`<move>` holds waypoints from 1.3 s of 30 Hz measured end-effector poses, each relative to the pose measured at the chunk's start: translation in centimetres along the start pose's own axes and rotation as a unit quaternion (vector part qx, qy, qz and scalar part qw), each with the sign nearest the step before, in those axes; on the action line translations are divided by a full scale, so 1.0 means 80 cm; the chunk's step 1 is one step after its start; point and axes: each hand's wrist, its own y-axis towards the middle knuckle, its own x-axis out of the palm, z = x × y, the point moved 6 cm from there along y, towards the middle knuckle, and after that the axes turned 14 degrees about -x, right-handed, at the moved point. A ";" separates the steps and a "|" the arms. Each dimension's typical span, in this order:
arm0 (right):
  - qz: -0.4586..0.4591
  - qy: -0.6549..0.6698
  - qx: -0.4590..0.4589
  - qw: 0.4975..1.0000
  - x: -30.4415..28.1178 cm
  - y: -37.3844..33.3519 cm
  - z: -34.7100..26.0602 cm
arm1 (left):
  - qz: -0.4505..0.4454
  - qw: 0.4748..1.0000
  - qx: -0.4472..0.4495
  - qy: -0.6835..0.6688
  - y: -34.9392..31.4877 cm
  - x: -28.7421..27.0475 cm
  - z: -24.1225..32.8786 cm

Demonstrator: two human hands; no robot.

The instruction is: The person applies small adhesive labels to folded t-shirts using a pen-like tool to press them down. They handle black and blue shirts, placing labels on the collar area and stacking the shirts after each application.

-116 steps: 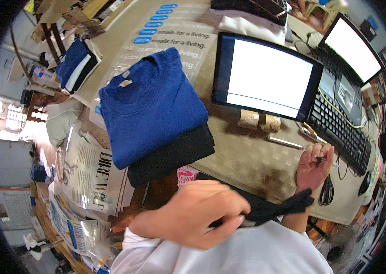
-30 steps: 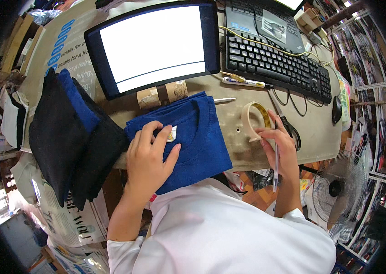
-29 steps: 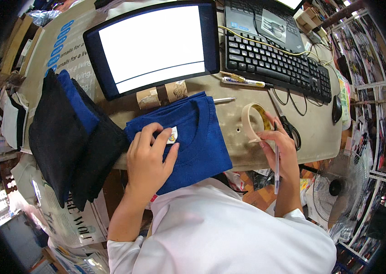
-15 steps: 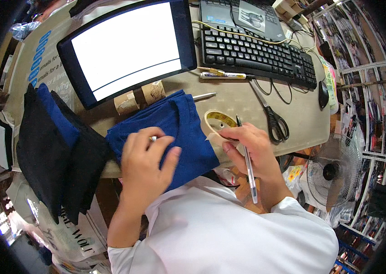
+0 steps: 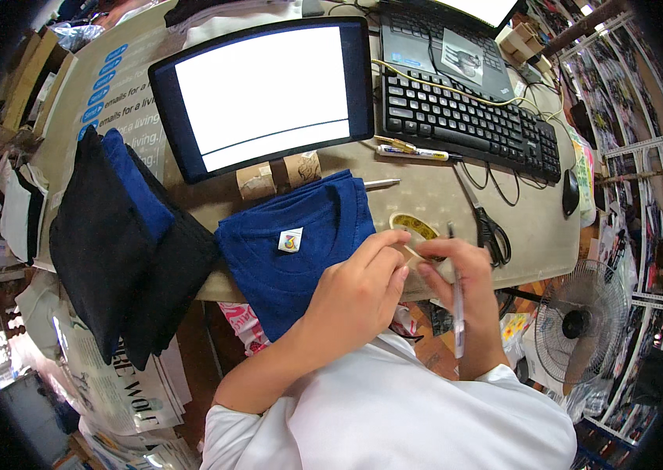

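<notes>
My right hand (image 5: 463,274) holds a roll of tape (image 5: 416,225), its inside yellowish, between thumb and fingers. A clear-barrelled pen (image 5: 458,321) is tucked in the same hand, pointing down. My left hand (image 5: 359,294) has its fingers curled together at the near edge of the roll, touching it; the tape's end is hard to make out. Left of my hands lies a folded blue T-shirt (image 5: 269,270), with a small white label (image 5: 290,240) bearing a coloured mark near its neckline. Black folded garments (image 5: 108,243), with a blue one among them, hang over the table edge.
Behind the shirt stands a tablet-like screen (image 5: 269,94) propped on cardboard rolls (image 5: 300,167). A keyboard (image 5: 465,121), a laptop (image 5: 425,39), scissors (image 5: 492,235), a marker (image 5: 414,152) and a mouse (image 5: 570,192) lie rightward. A fan (image 5: 578,321) stands beyond the table edge.
My left hand has moved right, off the blue shirt to the tape roll. The white label on the shirt now shows. The whole view has shifted; my right hand keeps the tape and pen.
</notes>
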 end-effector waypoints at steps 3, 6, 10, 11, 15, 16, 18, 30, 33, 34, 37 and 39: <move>0.074 -0.087 0.035 0.993 -0.055 -0.022 0.043 | -0.037 0.994 -0.055 -0.087 -0.001 -0.004 -0.009; 0.092 -0.227 0.154 0.957 -0.107 -0.060 0.078 | -0.034 0.986 -0.077 -0.146 0.000 -0.016 -0.011; -0.034 -0.304 0.209 0.929 -0.107 -0.087 0.070 | -0.030 0.966 -0.108 -0.234 0.012 -0.013 -0.026; -0.046 -0.288 0.223 0.930 -0.106 -0.091 0.066 | -0.030 0.960 -0.112 -0.256 0.017 -0.011 -0.030; -0.139 -0.169 0.263 0.940 -0.103 -0.103 0.061 | 0.005 0.950 -0.145 -0.277 0.019 -0.013 -0.040; -0.134 -0.076 0.239 0.959 -0.101 -0.124 0.077 | 0.008 0.944 -0.138 -0.300 0.020 -0.012 -0.042; -0.025 0.057 0.219 0.974 -0.077 -0.132 0.076 | 0.005 0.938 -0.140 -0.318 0.023 -0.014 -0.043; 0.002 0.417 0.169 0.893 0.077 -0.111 -0.017 | 0.017 0.912 -0.140 -0.386 0.033 -0.017 -0.047; 0.008 0.401 0.164 0.901 0.079 -0.102 -0.014 | 0.000 0.900 -0.149 -0.409 0.031 -0.010 -0.049; 0.014 0.399 0.161 0.903 0.080 -0.099 -0.015 | -0.004 0.900 -0.149 -0.409 0.030 -0.007 -0.047; 0.029 0.395 0.162 0.904 0.084 -0.099 -0.014 | -0.013 0.899 -0.149 -0.411 0.028 -0.003 -0.046; 0.034 0.379 0.158 0.911 0.085 -0.102 -0.013 | -0.020 0.899 -0.148 -0.412 0.028 0.000 -0.048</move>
